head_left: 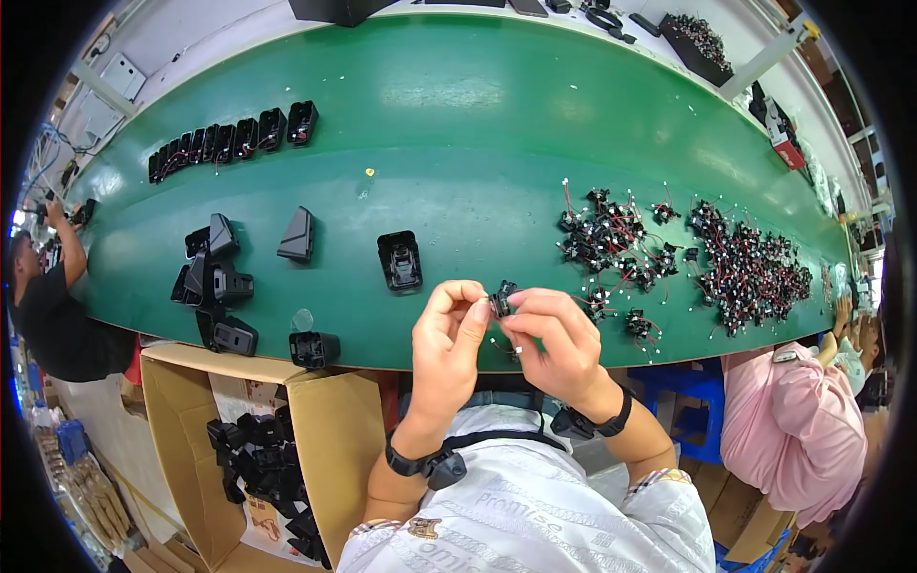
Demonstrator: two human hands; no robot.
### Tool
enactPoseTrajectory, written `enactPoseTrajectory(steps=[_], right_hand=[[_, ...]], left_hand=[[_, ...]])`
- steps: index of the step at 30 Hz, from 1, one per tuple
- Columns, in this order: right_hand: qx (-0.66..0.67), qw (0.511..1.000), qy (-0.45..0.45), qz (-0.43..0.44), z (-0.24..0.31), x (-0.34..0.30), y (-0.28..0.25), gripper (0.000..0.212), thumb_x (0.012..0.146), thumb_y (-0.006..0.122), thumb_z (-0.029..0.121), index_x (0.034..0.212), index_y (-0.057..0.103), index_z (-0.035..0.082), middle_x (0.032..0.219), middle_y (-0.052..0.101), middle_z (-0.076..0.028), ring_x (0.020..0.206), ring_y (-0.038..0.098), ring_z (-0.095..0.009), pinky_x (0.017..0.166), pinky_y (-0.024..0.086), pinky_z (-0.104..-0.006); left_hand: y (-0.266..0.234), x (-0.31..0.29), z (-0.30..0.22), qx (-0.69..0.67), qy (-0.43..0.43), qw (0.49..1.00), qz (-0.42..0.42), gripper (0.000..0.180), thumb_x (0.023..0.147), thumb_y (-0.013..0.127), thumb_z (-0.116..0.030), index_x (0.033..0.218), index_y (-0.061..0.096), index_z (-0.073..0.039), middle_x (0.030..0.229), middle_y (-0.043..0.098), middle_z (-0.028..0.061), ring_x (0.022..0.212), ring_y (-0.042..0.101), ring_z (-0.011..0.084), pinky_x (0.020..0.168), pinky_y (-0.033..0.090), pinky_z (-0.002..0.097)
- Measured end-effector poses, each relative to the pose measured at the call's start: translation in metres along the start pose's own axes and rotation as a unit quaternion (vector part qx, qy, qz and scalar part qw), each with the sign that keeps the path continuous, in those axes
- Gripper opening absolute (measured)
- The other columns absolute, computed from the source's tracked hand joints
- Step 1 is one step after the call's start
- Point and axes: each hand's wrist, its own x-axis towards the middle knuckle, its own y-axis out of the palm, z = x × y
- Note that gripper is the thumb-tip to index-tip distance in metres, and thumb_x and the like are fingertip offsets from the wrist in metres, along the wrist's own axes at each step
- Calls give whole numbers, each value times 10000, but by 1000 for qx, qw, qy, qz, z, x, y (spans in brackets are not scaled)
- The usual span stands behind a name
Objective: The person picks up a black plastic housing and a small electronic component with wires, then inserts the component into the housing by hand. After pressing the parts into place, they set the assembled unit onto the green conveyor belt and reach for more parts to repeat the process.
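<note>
Close to the table's front edge, both my hands meet at a small black wired part (502, 299). My right hand (559, 336) pinches it from the right between thumb and fingers. My left hand (449, 342) is closed at its left side, thumb against forefinger; fine detail at the fingertips is too small to tell. Red wire with a white plug hangs below, near my right fingers. Just beyond my left hand, an open black housing (399, 262) lies with its hollow side up. Right of my hands spreads a loose heap of similar wired parts (607, 234).
A bigger heap of wired parts (750, 267) lies farther right on the green table (458, 95). Black housings stand in a row (229, 141) at the far left; black shells (212, 282) cluster nearer. A cardboard box (334, 449) holds black pieces. People sit at both sides.
</note>
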Motion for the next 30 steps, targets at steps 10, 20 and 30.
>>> enactPoseTrajectory(steps=[10,20,30], right_hand=[[204,968,137,47,-2,7,-16,134,934,634,-62,1004,536,-4,1108,701,-244,929,735,-244,773,604,-331],[426,858,286,34,2,10,-22,128,979,647,62,974,526,22,1084,681,-230,870,694,-184,736,587,-306],[236,954,184,28,13,4,-12,146,841,725,-48,930,631,18,1088,726,-160,811,694,-177,695,556,-280]], left_hand=[[-18,-8,-3,-235,-273,914,189,290,999,624,-226,1195,557,-23,997,585,47,847,577,140,717,453,268],[-21,-15,-5,-68,-87,983,146,143,1014,595,-110,1123,591,-17,884,653,48,794,635,111,670,489,240],[-7,-17,4,196,226,954,-15,274,859,715,99,1106,608,47,1107,658,174,952,683,194,831,583,301]])
